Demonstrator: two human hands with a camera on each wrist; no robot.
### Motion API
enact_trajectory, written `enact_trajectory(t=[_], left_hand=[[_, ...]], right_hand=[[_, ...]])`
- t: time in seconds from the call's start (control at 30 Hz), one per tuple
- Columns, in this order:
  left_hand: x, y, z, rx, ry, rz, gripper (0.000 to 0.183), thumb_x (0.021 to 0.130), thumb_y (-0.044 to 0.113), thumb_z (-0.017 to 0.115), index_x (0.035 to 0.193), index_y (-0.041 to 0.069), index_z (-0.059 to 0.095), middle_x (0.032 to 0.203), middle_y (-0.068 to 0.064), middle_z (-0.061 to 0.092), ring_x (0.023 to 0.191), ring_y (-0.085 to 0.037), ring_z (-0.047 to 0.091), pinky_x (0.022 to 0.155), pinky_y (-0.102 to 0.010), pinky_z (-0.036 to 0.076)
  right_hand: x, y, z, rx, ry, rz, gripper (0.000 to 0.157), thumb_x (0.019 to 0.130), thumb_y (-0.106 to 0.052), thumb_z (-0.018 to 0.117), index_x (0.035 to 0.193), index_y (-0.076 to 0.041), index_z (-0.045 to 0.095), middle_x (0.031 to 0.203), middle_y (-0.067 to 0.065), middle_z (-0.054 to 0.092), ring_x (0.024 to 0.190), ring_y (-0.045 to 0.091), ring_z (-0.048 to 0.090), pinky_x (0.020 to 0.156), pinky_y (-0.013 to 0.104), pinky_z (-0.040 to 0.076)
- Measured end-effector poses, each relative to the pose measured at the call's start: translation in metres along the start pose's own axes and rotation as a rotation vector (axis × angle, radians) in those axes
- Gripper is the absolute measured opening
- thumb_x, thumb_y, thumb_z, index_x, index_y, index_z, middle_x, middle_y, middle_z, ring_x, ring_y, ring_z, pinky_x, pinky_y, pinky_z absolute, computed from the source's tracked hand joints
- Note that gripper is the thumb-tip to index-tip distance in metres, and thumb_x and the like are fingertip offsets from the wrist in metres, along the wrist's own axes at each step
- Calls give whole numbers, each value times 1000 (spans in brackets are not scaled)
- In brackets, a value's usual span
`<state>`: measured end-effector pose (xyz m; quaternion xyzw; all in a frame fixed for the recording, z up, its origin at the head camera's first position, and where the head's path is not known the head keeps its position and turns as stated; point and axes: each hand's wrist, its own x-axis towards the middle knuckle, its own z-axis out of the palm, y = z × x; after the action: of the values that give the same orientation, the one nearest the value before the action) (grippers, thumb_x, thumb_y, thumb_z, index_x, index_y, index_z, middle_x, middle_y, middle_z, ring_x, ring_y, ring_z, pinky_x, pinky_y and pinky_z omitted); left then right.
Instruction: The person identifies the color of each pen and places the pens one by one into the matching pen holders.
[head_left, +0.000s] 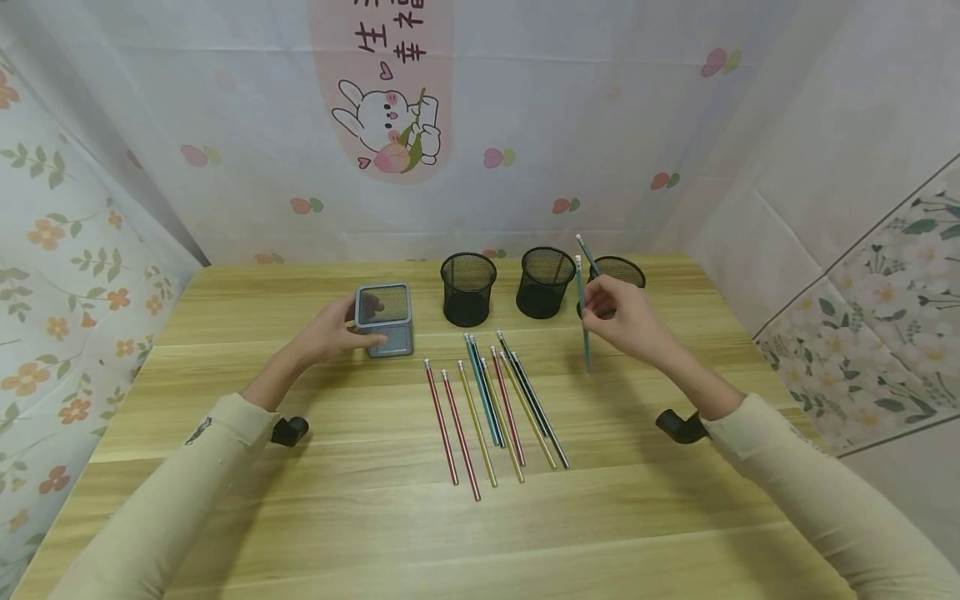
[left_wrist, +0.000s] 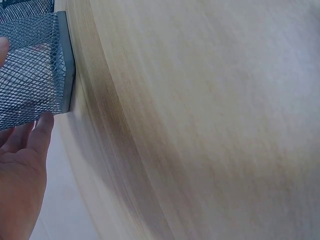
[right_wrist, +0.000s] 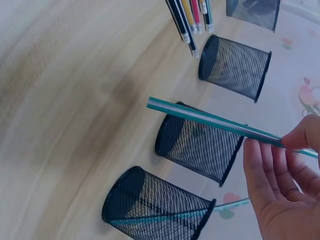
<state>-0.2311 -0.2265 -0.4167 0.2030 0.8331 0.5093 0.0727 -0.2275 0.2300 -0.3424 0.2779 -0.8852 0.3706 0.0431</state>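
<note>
My left hand [head_left: 326, 333] holds a square grey mesh pen holder [head_left: 392, 342] at its left side, thumb across the front, fingers round the back. In the left wrist view the holder's mesh wall [left_wrist: 30, 75] shows with fingertips against it. My right hand [head_left: 628, 317] pinches a green pencil [right_wrist: 200, 118] between thumb and fingers, eraser end up, in front of the rightmost round black mesh cup [right_wrist: 160, 207]. Another green pencil [right_wrist: 233, 203] leans inside that cup. The hand partly hides this cup in the head view.
Two more round black mesh cups, one in the middle [head_left: 546, 283] and one left of it [head_left: 468, 287], stand along the table's back. Several red, yellow, teal and dark pencils [head_left: 471, 417] lie mid-table. Black curved pieces [head_left: 289, 431] sit near both forearms. Patterned cloth [head_left: 525, 108] hangs behind.
</note>
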Motion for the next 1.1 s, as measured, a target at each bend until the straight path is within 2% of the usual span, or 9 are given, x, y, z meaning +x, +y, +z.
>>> enact_trajectory(t=[0.07, 0.2, 0.3, 0.43, 0.57, 0.73, 0.83, 0.97, 1.1], left_hand=[[0, 0, 0, 2, -2, 7, 64, 79, 16, 77, 129, -6, 42, 129, -24, 47, 122, -37, 42, 96, -47, 40], [-4, 17, -1, -4, -16, 14, 61, 80, 9, 75, 127, -10, 42, 128, -29, 45, 121, -41, 40, 96, -50, 39], [-8, 33, 0, -9, -25, 7, 59, 80, 3, 73, 127, -13, 41, 128, -32, 43, 121, -45, 39, 95, -52, 39], [-9, 34, 0, 2, -22, -2, 60, 80, 4, 74, 128, -12, 41, 128, -31, 44, 121, -44, 39, 95, -52, 39], [-7, 26, 0, -1, -16, 5, 61, 80, 4, 75, 127, -12, 41, 128, -31, 45, 121, -44, 40, 95, -53, 39], [-1, 6, 0, -4, -7, -4, 64, 79, 10, 76, 130, -9, 41, 129, -28, 45, 121, -41, 41, 96, -51, 39], [0, 2, 0, -1, -2, -16, 66, 79, 14, 77, 130, -7, 41, 130, -26, 45, 121, -38, 42, 96, -49, 39], [-3, 12, 0, -19, -9, -3, 63, 79, 10, 76, 128, -10, 41, 128, -29, 45, 122, -42, 40, 95, -51, 39], [-7, 28, 0, -12, -19, 4, 61, 80, 5, 75, 127, -12, 41, 128, -31, 44, 121, -44, 39, 95, -53, 39]], right_hand=[[2, -1, -3, -19, 35, -13, 11, 86, -1, 59, 97, -1, 57, 87, 6, 59, 75, 16, 60, 63, 25, 49], [7, -4, -10, -51, 112, -39, 11, 86, -1, 59, 96, -3, 56, 85, 3, 59, 75, 14, 60, 62, 22, 49], [11, -6, -16, -42, 164, -54, 12, 85, 0, 59, 96, -1, 56, 85, 6, 61, 75, 15, 60, 63, 20, 51], [16, -9, -26, -37, 214, -66, 13, 85, 2, 59, 98, 2, 56, 85, 9, 60, 75, 16, 60, 64, 18, 52], [20, -15, -36, -52, 248, -82, 15, 86, 3, 58, 101, 4, 56, 86, 9, 59, 76, 17, 58, 66, 14, 50], [21, -39, -44, -65, 269, -82, 16, 85, 8, 55, 101, 10, 55, 88, 16, 59, 79, 23, 58, 69, 14, 49], [22, -53, -48, -76, 280, -79, 16, 85, 10, 53, 101, 12, 54, 89, 20, 59, 80, 27, 58, 71, 15, 49], [26, -50, -51, -71, 302, -85, 16, 85, 8, 53, 101, 11, 55, 89, 19, 59, 80, 22, 58, 71, 15, 50], [34, -33, -55, -72, 320, -107, 15, 86, 5, 55, 101, 9, 55, 89, 14, 60, 80, 18, 58, 71, 15, 50]])
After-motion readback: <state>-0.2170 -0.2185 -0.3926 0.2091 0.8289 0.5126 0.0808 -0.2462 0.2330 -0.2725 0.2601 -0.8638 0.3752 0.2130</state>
